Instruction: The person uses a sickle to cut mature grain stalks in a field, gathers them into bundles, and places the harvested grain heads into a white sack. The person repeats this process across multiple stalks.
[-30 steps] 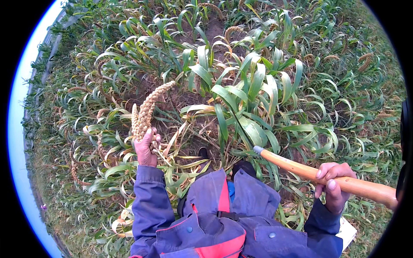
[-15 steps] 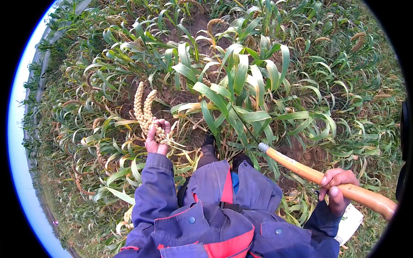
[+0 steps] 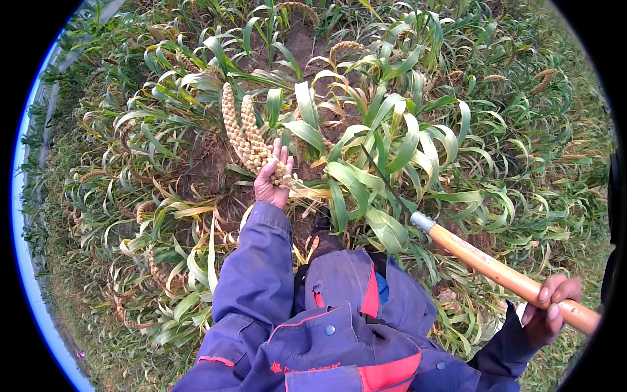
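Up and across goes the left hand (image 3: 273, 179) since a second ago, carrying its bundle of millet ears (image 3: 245, 134) from about 9 o'clock to nearly the middle of the view, while the wooden handle (image 3: 506, 277) has dropped lower at 4 o'clock. A few ears are gathered, by my reading; many more hang uncut at 12 (image 3: 344, 47) and 2 o'clock (image 3: 542, 77), so most of the patch looks left. Left hand: fingers curled round the stalks, tips loosely spread. Right hand (image 3: 547, 313): wrapped tight on the handle; its blade is hidden among the green leaves (image 3: 392, 157).
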A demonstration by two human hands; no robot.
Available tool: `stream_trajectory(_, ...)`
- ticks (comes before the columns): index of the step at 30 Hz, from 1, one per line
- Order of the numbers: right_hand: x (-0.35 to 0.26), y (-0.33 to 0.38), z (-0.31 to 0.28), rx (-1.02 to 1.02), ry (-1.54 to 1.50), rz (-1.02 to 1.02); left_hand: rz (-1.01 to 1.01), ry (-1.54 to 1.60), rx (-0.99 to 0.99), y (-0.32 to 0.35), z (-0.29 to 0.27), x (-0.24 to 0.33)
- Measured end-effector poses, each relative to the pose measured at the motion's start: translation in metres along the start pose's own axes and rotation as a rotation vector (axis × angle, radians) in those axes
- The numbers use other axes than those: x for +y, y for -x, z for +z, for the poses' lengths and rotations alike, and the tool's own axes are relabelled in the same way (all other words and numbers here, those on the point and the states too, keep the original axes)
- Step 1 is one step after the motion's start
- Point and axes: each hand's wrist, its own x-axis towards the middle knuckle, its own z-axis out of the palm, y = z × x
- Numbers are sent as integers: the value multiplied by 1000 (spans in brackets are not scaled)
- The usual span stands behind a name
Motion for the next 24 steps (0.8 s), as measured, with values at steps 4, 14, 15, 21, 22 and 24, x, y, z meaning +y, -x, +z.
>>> stream_trajectory(4,-3,-28,58,84,149,3,-40,-202,-20,-36,-17,-7)
stream_trajectory(14,90,-105,178,-65,284,184,-230,-134,14,-63,-40,-11)
stream_trajectory(15,101,-107,185,-50,290,212,-232,-159,-8,-63,-42,-17)
stream_trajectory(21,143,-113,218,-103,331,380,-270,48,-37,-56,-41,-48)
stream_trajectory(22,145,-113,219,-151,339,398,-278,51,-35,-55,-50,-57)
stream_trajectory(24,149,-115,221,-211,304,384,-216,63,-19,-51,-48,-66)
